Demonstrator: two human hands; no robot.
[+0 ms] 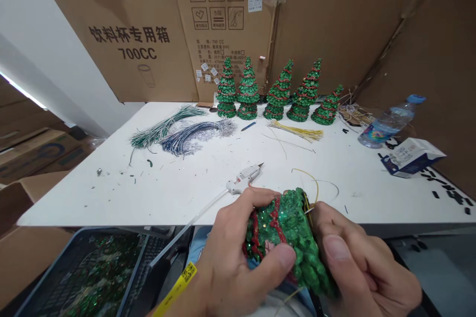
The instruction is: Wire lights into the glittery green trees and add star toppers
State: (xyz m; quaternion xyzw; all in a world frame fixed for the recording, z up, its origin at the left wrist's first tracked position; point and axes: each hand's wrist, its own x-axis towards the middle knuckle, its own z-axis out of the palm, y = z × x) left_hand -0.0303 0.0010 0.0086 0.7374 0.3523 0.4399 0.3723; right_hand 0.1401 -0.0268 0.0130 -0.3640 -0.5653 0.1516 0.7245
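Note:
My left hand (241,252) is wrapped round a small green Christmas tree figurine (286,223) with red garlands and glitter. The tree lies tilted on its side, its wide base facing right. At that base my right hand (360,262) is closed in a pinch, and a thin pale wire-like piece (309,210) sticks out by its fingertips. A yellow wire (316,183) curves up from the base; where its lower part runs is hidden. Just beyond my left hand a white glue gun (243,178) lies on the table with a long glue stick in it.
Several finished-looking trees (247,91) stand along the cardboard boxes (230,49). Bundles of green wire (163,126), blue wire (186,136) and yellow wire (297,130) lie on the white table (111,193). A bottle (386,124) and carton (411,156) are right; a crate (78,237) sits lower left.

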